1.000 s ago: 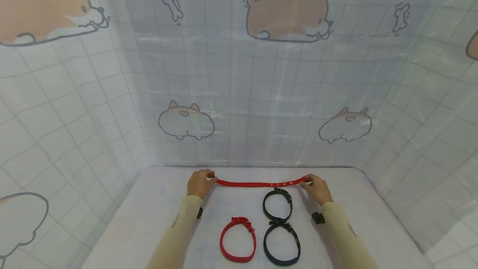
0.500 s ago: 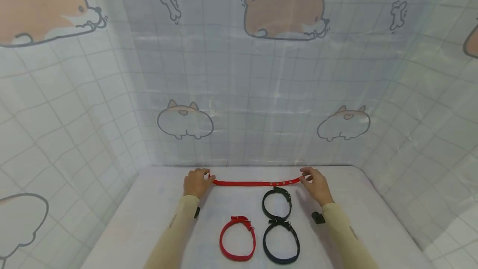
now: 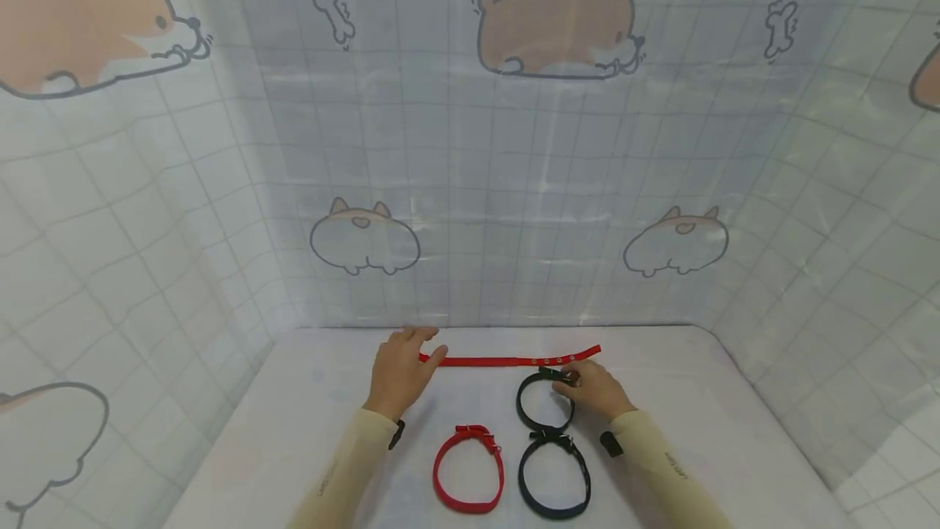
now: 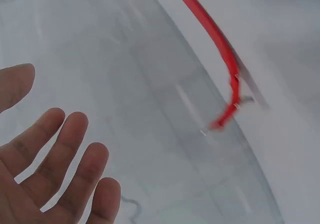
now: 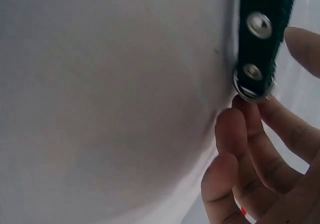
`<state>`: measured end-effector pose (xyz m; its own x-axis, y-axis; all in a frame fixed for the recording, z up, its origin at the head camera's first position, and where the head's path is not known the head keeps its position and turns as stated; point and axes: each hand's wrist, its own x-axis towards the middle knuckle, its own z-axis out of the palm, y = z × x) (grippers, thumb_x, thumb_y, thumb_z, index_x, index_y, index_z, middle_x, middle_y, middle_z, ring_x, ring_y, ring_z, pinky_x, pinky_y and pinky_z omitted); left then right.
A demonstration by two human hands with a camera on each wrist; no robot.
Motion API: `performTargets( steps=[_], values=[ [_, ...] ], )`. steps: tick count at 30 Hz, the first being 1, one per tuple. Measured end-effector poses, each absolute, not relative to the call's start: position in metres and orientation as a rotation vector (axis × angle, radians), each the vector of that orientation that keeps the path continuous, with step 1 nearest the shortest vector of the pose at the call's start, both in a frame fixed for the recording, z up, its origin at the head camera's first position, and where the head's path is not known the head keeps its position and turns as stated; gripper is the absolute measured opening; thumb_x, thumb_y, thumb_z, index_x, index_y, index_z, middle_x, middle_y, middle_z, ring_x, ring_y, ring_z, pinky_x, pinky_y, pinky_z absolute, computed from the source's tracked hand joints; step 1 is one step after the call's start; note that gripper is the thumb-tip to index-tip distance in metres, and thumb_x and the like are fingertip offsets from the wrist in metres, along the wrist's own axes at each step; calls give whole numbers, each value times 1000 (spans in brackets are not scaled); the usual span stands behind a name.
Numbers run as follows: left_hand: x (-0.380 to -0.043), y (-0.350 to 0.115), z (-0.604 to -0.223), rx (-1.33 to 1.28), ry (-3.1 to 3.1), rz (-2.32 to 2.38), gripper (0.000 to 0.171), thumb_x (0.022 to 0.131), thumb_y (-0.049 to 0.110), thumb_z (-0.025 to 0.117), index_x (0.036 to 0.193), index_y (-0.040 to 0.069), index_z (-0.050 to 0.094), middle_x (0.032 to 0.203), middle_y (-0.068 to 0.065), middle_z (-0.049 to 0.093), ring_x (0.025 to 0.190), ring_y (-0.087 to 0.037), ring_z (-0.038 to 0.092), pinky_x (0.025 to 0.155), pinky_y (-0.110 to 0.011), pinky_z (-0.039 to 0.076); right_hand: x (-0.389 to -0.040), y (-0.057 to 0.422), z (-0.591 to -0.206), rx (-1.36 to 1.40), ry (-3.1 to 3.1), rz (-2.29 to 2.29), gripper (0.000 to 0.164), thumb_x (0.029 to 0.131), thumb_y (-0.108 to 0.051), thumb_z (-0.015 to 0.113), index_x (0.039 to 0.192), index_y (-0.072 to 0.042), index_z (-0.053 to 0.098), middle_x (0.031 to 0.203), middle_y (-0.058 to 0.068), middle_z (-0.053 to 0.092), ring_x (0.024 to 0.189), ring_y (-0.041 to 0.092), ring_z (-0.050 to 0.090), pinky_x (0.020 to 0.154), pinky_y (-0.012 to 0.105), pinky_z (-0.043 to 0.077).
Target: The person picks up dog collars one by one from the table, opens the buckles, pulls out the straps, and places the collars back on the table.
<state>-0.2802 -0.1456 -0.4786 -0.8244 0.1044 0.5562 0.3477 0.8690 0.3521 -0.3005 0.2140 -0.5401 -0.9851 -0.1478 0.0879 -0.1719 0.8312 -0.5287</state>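
A red collar [image 3: 481, 362] lies stretched out along the back of the table, its right end slightly raised. My left hand [image 3: 402, 370] is over its left end with spread fingers; in the left wrist view the palm and fingers [image 4: 67, 139] hold nothing. My right hand [image 3: 596, 388] is at the buckle side of a dark green collar [image 3: 521, 411], buckled into a loop. In the right wrist view, bent fingers [image 5: 232, 129] meet the D-ring of that green collar [image 5: 262, 48], and the thumb is at its edge.
Nearer the front lie a buckled red collar [image 3: 467, 507] and a dark navy or black collar [image 3: 554, 514], which touches the green one. A white sheet with cartoon dogs [image 3: 367, 239] rises behind the table [image 3: 323, 366] and along both sides.
Both hands have let go of the stretched red collar, which stays lying at the back. The right hand has moved down and left to the green collar. The left hand has shifted slightly right, fingers spreading.
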Motion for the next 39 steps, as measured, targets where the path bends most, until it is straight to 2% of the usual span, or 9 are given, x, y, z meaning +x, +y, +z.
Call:
performTargets(
  steps=[3,7,16,19,23,28,35,39],
  values=[
    [-265,-137,-476,-363,-2505,-612,38,92,39,76,122,17,73,111,-3,72,104,-27,63,88,-48,53,-301,212,-546,224,-2982,848,33,86,-29,82,109,-8,73,91,1,64,80,16,57,69,38,52],
    [-255,-133,-477,-430,-2487,-612,33,91,36,76,120,18,74,110,-2,72,103,-27,65,88,-50,53,-304,214,-547,204,-2980,842,27,86,-23,82,106,-8,73,88,1,65,79,17,58,68,38,52],
    [-254,-132,-482,-429,-2521,-650,30,92,34,76,117,19,75,108,1,73,101,-24,66,86,-47,52,-305,221,-534,197,-2913,940,13,93,-19,75,104,-15,71,91,1,72,78,15,65,65,36,52],
    [-254,-129,-480,-425,-2532,-675,29,92,34,75,118,20,75,109,1,73,101,-23,66,88,-48,52,-308,221,-525,225,-2849,1048,15,94,-18,74,108,-12,71,93,1,73,82,17,67,69,35,53],
    [-254,-123,-477,-426,-2549,-699,30,92,35,75,119,20,74,110,1,72,101,-23,67,90,-48,52,-309,218,-511,343,-2766,1171,28,94,-22,75,117,-8,71,96,0,73,86,17,68,72,33,54],
    [-252,-115,-474,-454,-2569,-728,32,93,37,74,121,20,73,111,3,72,103,-21,66,92,-47,52,-301,209,-492,506,-2686,1216,33,93,-28,76,122,-12,71,100,-1,71,88,17,68,71,32,54],
    [-256,-104,-470,-530,-2567,-778,35,93,39,74,123,21,73,114,3,71,105,-20,64,92,-44,53,-293,197,-477,694,-2540,1098,33,91,-17,78,123,-14,70,104,-2,69,88,14,66,71,32,54],
    [-259,-97,-469,-598,-2542,-781,40,92,43,74,126,22,71,117,5,69,107,-17,63,90,-38,55,-288,189,-470,737,-2501,1093,34,90,-16,79,122,-20,70,107,-8,68,88,8,62,70,30,53]
  ],
)
